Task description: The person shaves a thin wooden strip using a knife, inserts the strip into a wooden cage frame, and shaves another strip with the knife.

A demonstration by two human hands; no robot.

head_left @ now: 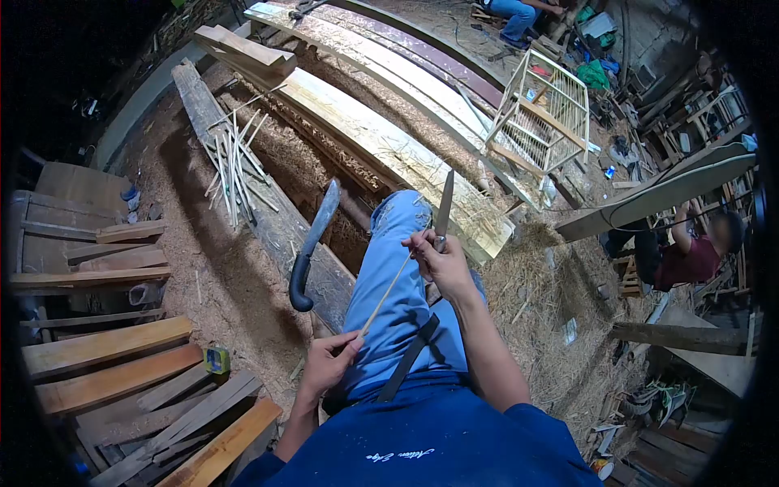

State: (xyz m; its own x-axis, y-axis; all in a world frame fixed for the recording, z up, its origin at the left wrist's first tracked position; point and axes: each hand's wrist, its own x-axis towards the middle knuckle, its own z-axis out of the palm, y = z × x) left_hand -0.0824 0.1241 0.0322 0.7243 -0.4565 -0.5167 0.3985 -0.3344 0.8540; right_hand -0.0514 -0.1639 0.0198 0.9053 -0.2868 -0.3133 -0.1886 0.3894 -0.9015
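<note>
My left hand (pixel 330 363) pinches the lower end of a thin wooden stick (pixel 385 297) above my lap. The stick slants up to my right hand (pixel 441 262), which is closed around the handle of a knife (pixel 445 203) with its blade pointing up. The stick's upper end meets the fingers of that hand; the exact contact with the blade is hidden. A machete (pixel 319 223) with a black curved handle lies on the weathered plank left of my knee. Farther up that plank rests a loose pile of thin sticks (pixel 234 166).
Long pale boards (pixel 381 152) run across in front, strewn with shavings. A slatted wooden cage (pixel 542 114) stands at the right end. Cut planks (pixel 114 345) and a yellow tape measure (pixel 217 360) lie at left. One person sits at right, another at top right.
</note>
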